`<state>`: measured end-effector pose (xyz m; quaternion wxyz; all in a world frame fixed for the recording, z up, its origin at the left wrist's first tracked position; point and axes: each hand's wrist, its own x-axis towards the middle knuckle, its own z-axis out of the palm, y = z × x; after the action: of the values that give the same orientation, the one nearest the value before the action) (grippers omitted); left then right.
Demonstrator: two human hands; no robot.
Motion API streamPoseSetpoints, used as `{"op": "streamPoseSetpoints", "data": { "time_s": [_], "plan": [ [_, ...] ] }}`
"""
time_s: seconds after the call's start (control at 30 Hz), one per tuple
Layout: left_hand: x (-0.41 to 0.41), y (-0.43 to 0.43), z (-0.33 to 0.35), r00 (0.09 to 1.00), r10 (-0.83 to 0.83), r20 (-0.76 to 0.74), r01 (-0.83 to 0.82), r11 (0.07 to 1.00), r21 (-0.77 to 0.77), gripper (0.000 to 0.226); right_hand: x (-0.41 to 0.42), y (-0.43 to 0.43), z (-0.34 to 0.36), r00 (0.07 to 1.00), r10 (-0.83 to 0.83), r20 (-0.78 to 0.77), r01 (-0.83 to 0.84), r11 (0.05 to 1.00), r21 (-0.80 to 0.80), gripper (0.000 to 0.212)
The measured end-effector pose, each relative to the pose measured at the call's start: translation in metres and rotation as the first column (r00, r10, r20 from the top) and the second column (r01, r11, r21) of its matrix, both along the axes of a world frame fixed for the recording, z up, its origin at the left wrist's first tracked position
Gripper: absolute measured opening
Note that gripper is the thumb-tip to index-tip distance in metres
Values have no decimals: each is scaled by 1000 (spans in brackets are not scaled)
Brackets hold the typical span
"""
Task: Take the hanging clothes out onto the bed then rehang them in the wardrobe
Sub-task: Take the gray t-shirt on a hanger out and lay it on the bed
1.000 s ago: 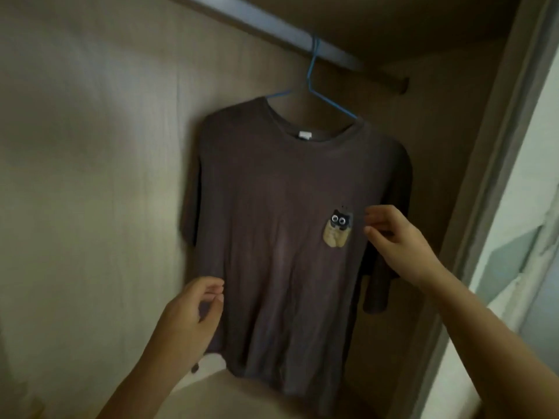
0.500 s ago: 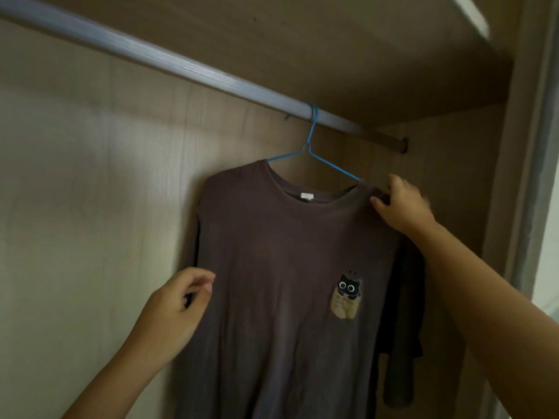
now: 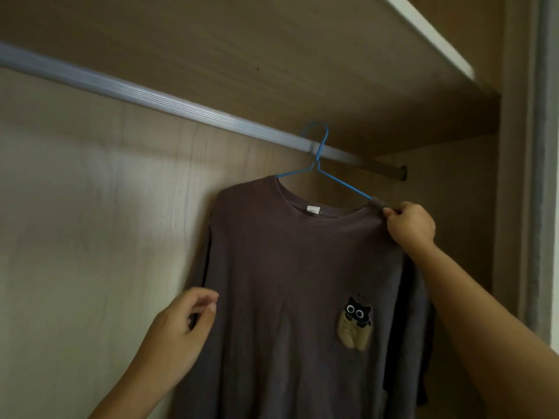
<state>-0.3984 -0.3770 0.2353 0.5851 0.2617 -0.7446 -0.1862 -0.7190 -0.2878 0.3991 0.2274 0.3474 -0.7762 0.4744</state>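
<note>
R hand (image 3: 411,225) pinches the brown t-shirt (image 3: 287,267) at its shoulder, fingers (image 3: 390,212) curled tight on the cloth right where the blue wire hanger (image 3: 341,182) arm ends. Hanger hook sits up-left of those fingers, over the metal rail (image 3: 151,96). L hand (image 3: 178,331) is lower, at the shirt's other edge, fingers loosely curled w/ thumb near the tips; can't tell if they hold cloth. Cat patch (image 3: 356,326) is below the R fingers.

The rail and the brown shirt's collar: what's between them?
In the head view, a blue wire hanger: its hook goes over the rail and its arms slope down into the neck opening of the brown shirt.
</note>
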Motion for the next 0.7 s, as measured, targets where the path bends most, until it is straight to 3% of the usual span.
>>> {"op": "streamPoseSetpoints", "data": {
  "time_s": [0.37,0.53,0.7],
  "plan": [
    [1,8,2,990,138,24,-134,985,-106,26,29,36,-20,992,84,-90,-91,993,-77,25],
    [-2,12,12,954,300,11,-283,910,-304,54,46,71,-57,980,109,-169,-116,993,-34,20],
    [-6,9,9,893,437,103,-384,862,-330,61,57,116,-105,979,85,-185,-78,996,45,34]
  ]
}}
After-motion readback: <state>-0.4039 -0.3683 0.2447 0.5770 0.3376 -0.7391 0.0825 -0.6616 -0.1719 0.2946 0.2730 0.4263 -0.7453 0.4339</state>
